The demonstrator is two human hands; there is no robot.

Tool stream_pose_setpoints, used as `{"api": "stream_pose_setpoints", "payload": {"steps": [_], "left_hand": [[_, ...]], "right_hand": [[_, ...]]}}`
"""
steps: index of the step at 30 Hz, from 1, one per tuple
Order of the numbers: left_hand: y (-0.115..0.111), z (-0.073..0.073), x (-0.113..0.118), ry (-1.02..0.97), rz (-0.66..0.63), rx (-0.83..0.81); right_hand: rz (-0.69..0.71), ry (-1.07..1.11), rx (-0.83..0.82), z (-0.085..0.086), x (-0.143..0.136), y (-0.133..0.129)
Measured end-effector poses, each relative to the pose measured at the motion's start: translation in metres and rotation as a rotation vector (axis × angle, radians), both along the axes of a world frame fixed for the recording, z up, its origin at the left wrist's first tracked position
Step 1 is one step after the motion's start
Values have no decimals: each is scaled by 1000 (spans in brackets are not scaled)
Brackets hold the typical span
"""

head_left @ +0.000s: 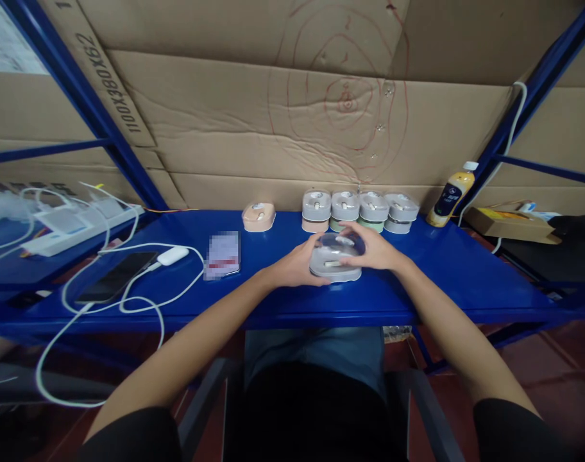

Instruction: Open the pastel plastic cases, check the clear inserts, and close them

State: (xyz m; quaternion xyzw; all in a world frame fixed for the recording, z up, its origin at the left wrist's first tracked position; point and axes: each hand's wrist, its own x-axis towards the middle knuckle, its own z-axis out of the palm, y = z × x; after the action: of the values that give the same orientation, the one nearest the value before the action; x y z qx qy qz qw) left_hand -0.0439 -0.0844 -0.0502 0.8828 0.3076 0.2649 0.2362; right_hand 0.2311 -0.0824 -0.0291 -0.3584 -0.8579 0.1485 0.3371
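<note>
A small grey container with a clear domed lid is between my two hands, low over the front part of the blue table. My left hand curves around its left side, the thumb near the lower front edge. From the right, my right hand grips the lid, with a finger or thumb across the front by a small pale tab. Just behind stands a row of similar clear-lidded containers, stacked in pairs, grey above and pink, green or grey below. A single peach container sits apart to the left.
A phone with white cables and a white plug lies on the left, near a power strip. A blurred-out flat item lies beside them. Right: a drink bottle and cardboard box. Cardboard backs the table.
</note>
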Motion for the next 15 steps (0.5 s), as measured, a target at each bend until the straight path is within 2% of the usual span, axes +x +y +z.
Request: {"api": "stream_pose_setpoints", "payload": {"steps": [6,11,15], "left_hand": [[4,-2,-10,96,-75,86],[9,4,-17,65,-32,153],[23,11,-43,44,146,180]], "right_hand": [[-419,20,-96,2,44,23],[-465,-13,-157,-1,51,29],[-467,-111,-203,1,52,28]]}}
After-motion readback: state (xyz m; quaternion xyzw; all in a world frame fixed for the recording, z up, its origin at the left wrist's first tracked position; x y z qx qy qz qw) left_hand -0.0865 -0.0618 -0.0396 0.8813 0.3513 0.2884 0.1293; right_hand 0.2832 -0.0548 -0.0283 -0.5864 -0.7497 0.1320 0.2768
